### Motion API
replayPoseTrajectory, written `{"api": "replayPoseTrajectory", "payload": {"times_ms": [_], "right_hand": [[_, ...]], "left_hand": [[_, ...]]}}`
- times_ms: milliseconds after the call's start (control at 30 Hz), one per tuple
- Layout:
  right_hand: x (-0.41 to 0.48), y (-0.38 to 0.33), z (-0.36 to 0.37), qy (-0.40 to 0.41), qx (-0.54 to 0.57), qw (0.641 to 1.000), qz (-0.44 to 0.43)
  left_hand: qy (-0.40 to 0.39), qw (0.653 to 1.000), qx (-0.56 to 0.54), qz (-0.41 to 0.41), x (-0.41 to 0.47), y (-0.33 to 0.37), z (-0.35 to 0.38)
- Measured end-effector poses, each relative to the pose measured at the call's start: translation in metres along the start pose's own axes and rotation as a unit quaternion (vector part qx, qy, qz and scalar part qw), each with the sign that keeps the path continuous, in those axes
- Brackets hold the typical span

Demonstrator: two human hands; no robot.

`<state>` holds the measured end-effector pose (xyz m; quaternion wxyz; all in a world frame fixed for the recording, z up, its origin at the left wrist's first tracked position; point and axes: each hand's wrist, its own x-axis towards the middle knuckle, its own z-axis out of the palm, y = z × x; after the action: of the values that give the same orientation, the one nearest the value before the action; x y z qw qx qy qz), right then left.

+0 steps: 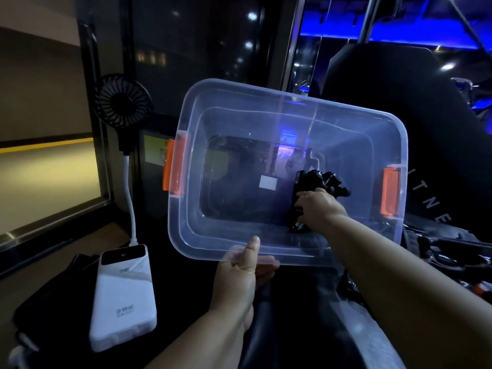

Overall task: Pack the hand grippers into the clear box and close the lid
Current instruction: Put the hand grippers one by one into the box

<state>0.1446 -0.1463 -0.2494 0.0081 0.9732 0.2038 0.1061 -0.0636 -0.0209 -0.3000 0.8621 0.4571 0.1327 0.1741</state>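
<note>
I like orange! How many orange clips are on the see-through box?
2: one orange clip on the clear box's left end, the other on its right end. No others show.

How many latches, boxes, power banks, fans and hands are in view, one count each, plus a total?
Orange latches: 2
Clear box: 1
White power bank: 1
Black fan: 1
Hands: 2, left hand gripping the box rim, right hand holding the hand grippers
Total: 7

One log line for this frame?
left hand: holds box rim | right hand: holds grippers inside box | box: open
</note>
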Motion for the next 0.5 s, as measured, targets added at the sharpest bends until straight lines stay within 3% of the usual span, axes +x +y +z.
{"api": "replayPoseTrajectory", "payload": {"times_ms": [233,333,500], "right_hand": [[-0.009,-0.006,-0.014,0.020,-0.056,0.998,-0.032],[-0.014,-0.004,-0.018,0.031,-0.014,0.999,-0.033],[-0.029,0.005,-0.026,0.144,0.079,0.986,-0.017]], "left_hand": [[0.001,1.000,-0.005,0.002,0.002,0.000,0.001],[0.001,1.000,-0.003,0.002,0.002,0.000,0.001],[0.007,1.000,0.000,0.000,0.002,0.001,0.001]]}}
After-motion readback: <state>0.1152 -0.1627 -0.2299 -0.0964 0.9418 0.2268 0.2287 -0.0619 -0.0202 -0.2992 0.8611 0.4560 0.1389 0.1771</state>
